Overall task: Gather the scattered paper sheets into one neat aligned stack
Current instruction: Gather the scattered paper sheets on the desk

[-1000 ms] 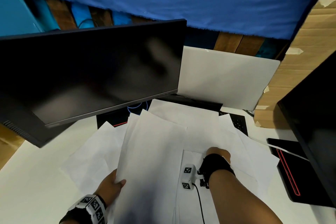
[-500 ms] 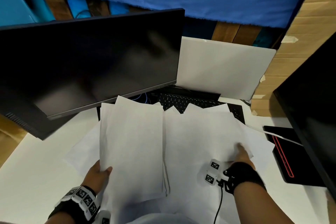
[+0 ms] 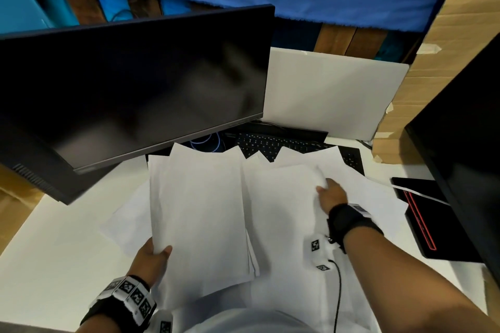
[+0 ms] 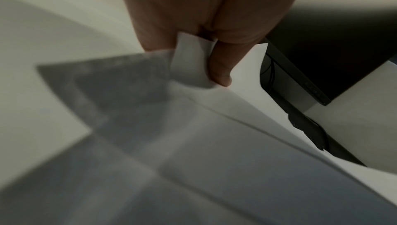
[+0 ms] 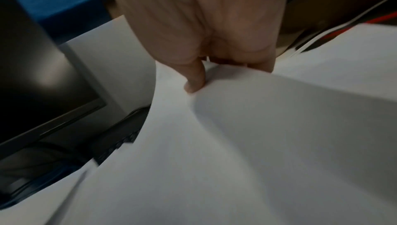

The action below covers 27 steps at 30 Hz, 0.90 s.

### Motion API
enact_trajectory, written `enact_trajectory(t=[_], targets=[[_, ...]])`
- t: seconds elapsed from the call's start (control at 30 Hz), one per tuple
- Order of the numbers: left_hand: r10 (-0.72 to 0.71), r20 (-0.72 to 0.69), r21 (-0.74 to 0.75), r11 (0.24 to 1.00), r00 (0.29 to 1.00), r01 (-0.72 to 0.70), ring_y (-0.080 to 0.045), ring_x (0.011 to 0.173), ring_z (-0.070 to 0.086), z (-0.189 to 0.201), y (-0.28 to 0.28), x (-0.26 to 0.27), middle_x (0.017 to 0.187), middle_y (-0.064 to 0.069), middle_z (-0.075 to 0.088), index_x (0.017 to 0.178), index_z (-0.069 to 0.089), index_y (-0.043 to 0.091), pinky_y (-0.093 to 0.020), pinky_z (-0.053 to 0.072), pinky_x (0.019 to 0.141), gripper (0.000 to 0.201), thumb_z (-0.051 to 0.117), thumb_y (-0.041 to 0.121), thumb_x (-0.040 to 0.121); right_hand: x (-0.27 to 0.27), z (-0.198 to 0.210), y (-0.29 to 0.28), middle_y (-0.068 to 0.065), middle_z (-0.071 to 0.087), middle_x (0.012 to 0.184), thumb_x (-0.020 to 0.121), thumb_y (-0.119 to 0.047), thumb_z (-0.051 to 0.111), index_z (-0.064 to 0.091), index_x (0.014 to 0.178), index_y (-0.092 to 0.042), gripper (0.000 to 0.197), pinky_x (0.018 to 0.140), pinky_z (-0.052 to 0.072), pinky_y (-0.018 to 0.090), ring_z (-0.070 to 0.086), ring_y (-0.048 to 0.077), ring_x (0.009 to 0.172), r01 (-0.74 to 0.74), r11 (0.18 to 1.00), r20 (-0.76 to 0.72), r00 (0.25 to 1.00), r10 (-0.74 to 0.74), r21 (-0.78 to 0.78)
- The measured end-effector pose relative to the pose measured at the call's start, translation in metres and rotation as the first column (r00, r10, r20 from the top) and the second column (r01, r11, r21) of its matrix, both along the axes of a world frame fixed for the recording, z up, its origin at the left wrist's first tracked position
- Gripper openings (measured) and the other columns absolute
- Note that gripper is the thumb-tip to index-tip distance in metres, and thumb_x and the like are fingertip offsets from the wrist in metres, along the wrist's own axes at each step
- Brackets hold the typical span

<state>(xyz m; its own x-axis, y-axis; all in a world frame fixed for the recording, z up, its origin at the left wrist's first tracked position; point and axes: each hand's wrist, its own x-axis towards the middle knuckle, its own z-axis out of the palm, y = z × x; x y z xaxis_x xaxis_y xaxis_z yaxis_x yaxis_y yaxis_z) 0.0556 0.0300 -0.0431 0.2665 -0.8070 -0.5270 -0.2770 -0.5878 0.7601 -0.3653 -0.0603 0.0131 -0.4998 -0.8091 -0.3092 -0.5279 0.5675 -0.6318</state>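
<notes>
My left hand [image 3: 153, 254] pinches the near left corner of a bundle of white sheets [image 3: 197, 213], lifted above the desk; the pinch on that bundle's corner [image 4: 189, 58] shows in the left wrist view. My right hand [image 3: 328, 192] grips the right edge of another white sheet [image 3: 281, 197], which bows upward there. The right wrist view has the thumb [image 5: 194, 82] on top of this sheet [image 5: 236, 126], the fingers hidden under it. More loose sheets [image 3: 359, 186] lie fanned on the white desk [image 3: 54, 251] beneath both.
A dark monitor [image 3: 130, 89] hangs over the back left. A black keyboard [image 3: 284, 143] lies partly under the papers. A white board [image 3: 330, 97] leans behind it. A black device with a red line [image 3: 427, 216] and a second dark screen [image 3: 465, 149] stand right.
My right hand moved from the desk's middle to the right and took hold of a sheet's edge, lifting it. The left hand's bundle shifted left and away from the right pile.
</notes>
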Motion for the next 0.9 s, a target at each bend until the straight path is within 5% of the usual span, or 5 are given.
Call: enact_trajectory(t=[0.17,0.3,0.63,0.77,0.9], targets=[[-0.066,-0.003,0.003,0.998,0.998,0.066,-0.036,0.102,0.063,-0.008,-0.003,-0.001,0.11,-0.018,0.068,0.109,0.059,0.013,-0.051,0.047,0.097,0.04,0.06,0.025,0.071,0.062,-0.009,0.003,0.02,0.051,0.13,0.094,-0.029,0.052,0.047,0.128,-0.007,0.041,0.099,0.038,0.034,0.048,0.033,0.12,0.062,0.992,0.09,0.995,-0.052,-0.111],[-0.102,0.042,0.013,0.995,0.994,0.101,-0.036,0.105,0.061,-0.01,-0.004,-0.001,0.114,-0.022,0.066,0.115,0.057,0.006,-0.048,0.045,0.097,0.036,0.061,0.014,0.08,0.08,-0.017,0.026,0.018,0.046,0.132,0.088,-0.05,0.054,0.039,0.13,-0.006,0.063,0.1,0.04,0.045,0.044,0.036,0.124,0.08,0.987,-0.142,0.988,-0.06,0.141],[-0.154,0.171,0.018,0.988,0.973,0.154,-0.04,0.108,0.058,-0.02,-0.015,-0.004,0.117,-0.027,0.063,0.118,0.054,-0.003,-0.046,0.043,0.097,0.035,0.059,0.005,0.085,0.079,-0.008,0.047,0.01,0.061,0.122,0.08,-0.013,0.074,0.056,0.122,0.002,0.048,0.1,0.044,0.027,0.056,0.021,0.117,-0.181,0.96,0.396,0.914,0.085,0.212],[-0.173,0.214,0.021,0.985,0.961,0.173,-0.042,0.109,0.057,-0.02,-0.017,-0.006,0.118,-0.028,0.062,0.119,0.053,-0.005,-0.044,0.043,0.095,0.035,0.058,0.005,0.086,0.054,0.01,0.044,0.015,0.062,0.125,0.084,-0.013,0.067,0.06,0.12,0.002,0.04,0.084,0.042,0.02,0.058,0.028,0.116,-0.171,0.969,0.117,0.982,0.151,0.179],[-0.182,0.212,0.012,0.983,0.96,0.184,-0.041,0.109,0.058,-0.018,-0.016,-0.006,0.118,-0.028,0.062,0.118,0.053,-0.006,-0.045,0.043,0.095,0.035,0.058,0.005,0.086,-0.004,0.028,0.032,0.018,0.055,0.132,0.087,-0.018,0.058,0.06,0.122,-0.005,0.038,0.102,0.041,0.032,0.052,0.033,0.121,-0.195,0.95,-0.201,0.948,0.246,0.242]])
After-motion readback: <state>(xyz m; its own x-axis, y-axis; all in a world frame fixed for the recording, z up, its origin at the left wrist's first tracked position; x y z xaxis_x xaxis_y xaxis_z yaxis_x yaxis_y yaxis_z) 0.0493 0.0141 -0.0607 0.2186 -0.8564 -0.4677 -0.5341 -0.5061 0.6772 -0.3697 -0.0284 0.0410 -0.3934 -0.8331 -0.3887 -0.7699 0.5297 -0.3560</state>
